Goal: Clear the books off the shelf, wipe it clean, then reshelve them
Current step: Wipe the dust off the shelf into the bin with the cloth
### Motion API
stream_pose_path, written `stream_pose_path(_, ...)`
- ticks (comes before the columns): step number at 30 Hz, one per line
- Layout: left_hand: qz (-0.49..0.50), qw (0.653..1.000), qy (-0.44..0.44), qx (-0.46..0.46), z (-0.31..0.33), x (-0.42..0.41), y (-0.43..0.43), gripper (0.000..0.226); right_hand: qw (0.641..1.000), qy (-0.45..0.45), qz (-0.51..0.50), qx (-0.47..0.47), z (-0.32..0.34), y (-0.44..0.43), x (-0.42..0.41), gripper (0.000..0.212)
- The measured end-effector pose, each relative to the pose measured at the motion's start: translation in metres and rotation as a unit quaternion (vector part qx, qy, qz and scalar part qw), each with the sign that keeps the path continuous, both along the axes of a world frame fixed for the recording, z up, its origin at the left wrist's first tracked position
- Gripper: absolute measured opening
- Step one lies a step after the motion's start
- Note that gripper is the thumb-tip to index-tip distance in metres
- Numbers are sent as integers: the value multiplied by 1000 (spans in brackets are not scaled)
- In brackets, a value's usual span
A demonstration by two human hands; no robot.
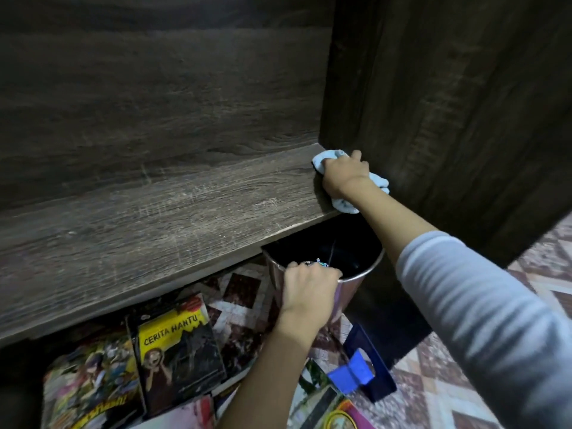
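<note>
A dark wooden shelf board [154, 218] runs across the view with no books on it. My right hand [343, 174] grips a light blue cloth [328, 157] and presses it onto the board's far right corner, against the side panel. Just under the shelf's front edge, my left hand [306, 289] grips the rim of a shiny pink bin [349, 289] with a dark inside. Several books lie on the floor below, among them a black and yellow one titled "Cerita Hantu" [176, 351] and a colourful comic [89, 382].
The tall dark side panel [448, 119] of the bookcase stands at the right. A blue dustpan with a lighter blue handle [359, 373] lies on the patterned floor mat [433, 382] near the books.
</note>
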State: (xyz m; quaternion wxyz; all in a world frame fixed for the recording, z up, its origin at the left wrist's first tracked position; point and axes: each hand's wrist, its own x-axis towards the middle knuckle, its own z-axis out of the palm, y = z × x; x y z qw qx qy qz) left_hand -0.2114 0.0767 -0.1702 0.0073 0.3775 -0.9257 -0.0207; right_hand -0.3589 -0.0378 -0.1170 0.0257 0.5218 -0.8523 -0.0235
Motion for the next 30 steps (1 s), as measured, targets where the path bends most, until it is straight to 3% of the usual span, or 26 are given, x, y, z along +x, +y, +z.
stream_pose_path(7,7,1000,-21,-22,-2,1,8,27,999,-16,-38,-23,-4,38,15,39)
stream_pose_path(12,-1,999,-30,-33,-2,2,13,27,988,-122,-55,-80,-4,76,18,34)
stream_pose_path(14,-3,999,-33,-36,-4,2,15,28,971,-192,-57,-134,-4,91,18,37)
stream_pose_path(17,-9,999,-43,-27,-10,3,17,28,913,-338,-106,-201,-9,117,19,45)
stream_pose_path(19,-3,998,-54,-14,-17,5,15,27,892,-382,-125,-208,-22,131,26,44)
stream_pose_path(23,9,998,-59,-12,-29,10,9,31,906,-351,-128,-196,-59,149,47,38)
stream_pose_path(26,9,997,-70,-7,-38,11,6,30,950,-266,-106,-124,-81,154,55,43)
stream_pose_path(30,21,997,-80,1,-49,9,1,25,964,-237,-115,-41,-94,156,59,49)
